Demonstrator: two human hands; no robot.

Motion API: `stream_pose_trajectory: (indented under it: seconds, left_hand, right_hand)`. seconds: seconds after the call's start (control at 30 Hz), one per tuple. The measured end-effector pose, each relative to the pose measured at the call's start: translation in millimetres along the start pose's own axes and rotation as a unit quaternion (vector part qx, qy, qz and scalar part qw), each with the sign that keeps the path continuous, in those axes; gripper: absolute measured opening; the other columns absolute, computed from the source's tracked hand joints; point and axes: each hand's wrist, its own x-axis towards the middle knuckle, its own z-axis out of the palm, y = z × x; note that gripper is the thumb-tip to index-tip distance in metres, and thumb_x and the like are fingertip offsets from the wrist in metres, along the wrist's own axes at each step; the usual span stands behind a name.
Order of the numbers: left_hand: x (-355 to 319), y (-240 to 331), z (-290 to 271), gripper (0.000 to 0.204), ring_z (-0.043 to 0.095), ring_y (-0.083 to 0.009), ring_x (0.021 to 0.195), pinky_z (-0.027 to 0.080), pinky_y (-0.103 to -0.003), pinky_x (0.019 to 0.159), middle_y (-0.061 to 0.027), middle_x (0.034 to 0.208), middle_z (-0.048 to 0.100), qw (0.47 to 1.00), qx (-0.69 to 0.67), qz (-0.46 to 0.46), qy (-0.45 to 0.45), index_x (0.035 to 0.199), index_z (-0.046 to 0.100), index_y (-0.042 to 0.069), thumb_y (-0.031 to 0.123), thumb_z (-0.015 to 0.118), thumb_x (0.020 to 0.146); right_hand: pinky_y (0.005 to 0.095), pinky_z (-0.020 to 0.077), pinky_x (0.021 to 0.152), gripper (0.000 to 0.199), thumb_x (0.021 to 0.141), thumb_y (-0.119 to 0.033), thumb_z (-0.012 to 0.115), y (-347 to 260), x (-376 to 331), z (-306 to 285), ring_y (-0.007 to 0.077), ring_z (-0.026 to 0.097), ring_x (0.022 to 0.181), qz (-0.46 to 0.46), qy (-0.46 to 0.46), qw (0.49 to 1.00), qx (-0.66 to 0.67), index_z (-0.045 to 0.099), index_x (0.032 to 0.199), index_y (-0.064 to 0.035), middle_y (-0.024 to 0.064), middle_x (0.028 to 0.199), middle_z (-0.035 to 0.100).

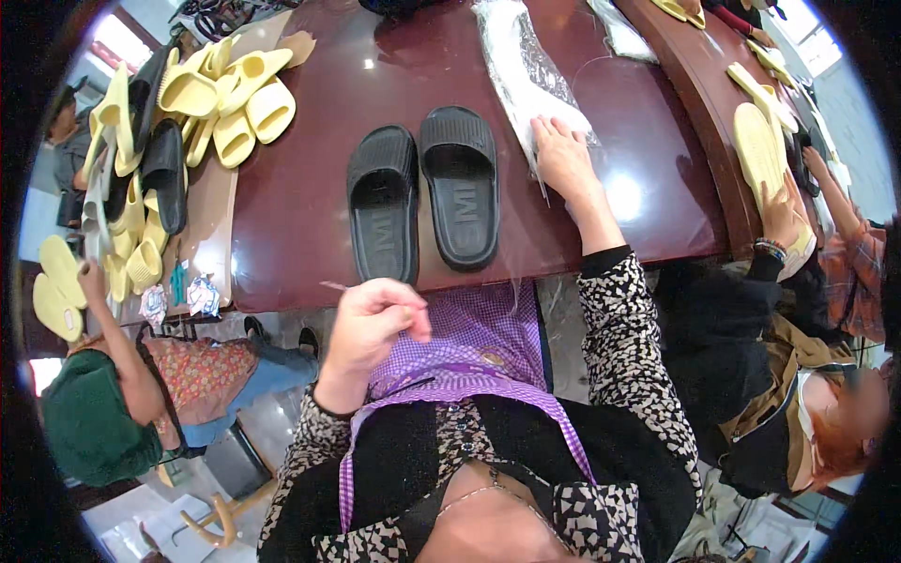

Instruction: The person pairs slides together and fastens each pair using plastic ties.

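Two black slide sandals, the left one and the right one, lie side by side on the glossy dark red table, toes pointing away from me. My left hand is closed just off the table's front edge, near the left sandal's heel. A thin pale tip pokes out by its fingers; what they hold is too small to make out. My right hand rests with fingers stretched flat on a stack of clear plastic bags, right of the sandals.
Yellow slides are heaped at the left, with a black slide among them. More plastic bags lie at the far right. People work on both sides; one person's hand touches a pale yellow slide.
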Motion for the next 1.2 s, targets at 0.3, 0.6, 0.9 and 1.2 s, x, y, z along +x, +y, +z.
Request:
stream_pose_trajectory:
  seconds: [0.3, 0.6, 0.9, 1.2]
  left_hand:
    - [-8.0, 33.6, -21.6, 0.019, 0.058, -0.0138, 0.059, 0.049, -0.024, 0.056, -0.0096, 0.073, 0.062, 0.997, -0.055, 0.049, 0.037, 0.103, 0.059, -0.005, 0.004, 0.061, 0.086]
    - [30.0, 21.5, 12.7, 0.014, 0.052, -0.0061, 0.056, 0.041, -0.017, 0.051, -0.0058, 0.071, 0.062, 0.994, 0.03, -0.098, -0.025, 0.098, 0.064, -0.002, 0.006, 0.06, 0.088]
    - [17.3, 26.2, 10.2, 0.01, 0.05, -0.0042, 0.055, 0.04, -0.018, 0.049, -0.0041, 0.074, 0.063, 0.974, 0.171, -0.138, -0.052, 0.092, 0.065, 0.0, 0.006, 0.059, 0.087]
    - [-11.4, 47.9, 29.3, 0.007, 0.06, -0.0198, 0.068, 0.048, -0.028, 0.06, -0.0109, 0.082, 0.06, 0.845, 0.491, 0.201, -0.066, 0.088, 0.059, -0.003, -0.001, 0.061, 0.081]
  right_hand:
    - [0.0407, 0.0404, 0.092, 0.033, 0.085, -0.009, 0.052, -29.2, -4.4, -49.0, 0.0308, 0.056, 0.108, -0.026, 0.111, 0.973, 0.202, 0.058, 0.117, -0.0052, 0.0118, 0.112, 0.063]
    - [0.0334, 0.0475, 0.066, 0.025, 0.068, 0.0, 0.067, -116.3, -49.3, -152.0, 0.0232, 0.06, 0.073, -0.344, 0.027, 0.859, 0.378, 0.065, 0.093, -0.0023, 0.0066, 0.079, 0.063]
    - [0.0335, 0.048, 0.065, 0.019, 0.069, 0.005, 0.065, -80.6, -39.1, -153.5, 0.0238, 0.06, 0.07, -0.26, 0.11, 0.901, 0.33, 0.063, 0.086, -0.0015, 0.009, 0.076, 0.062]
    - [0.033, 0.0495, 0.065, 0.009, 0.076, 0.002, 0.062, -54.6, -38.5, -146.5, 0.0263, 0.063, 0.072, -0.137, -0.013, 0.897, 0.42, 0.062, 0.085, 0.0006, 0.0134, 0.079, 0.064]
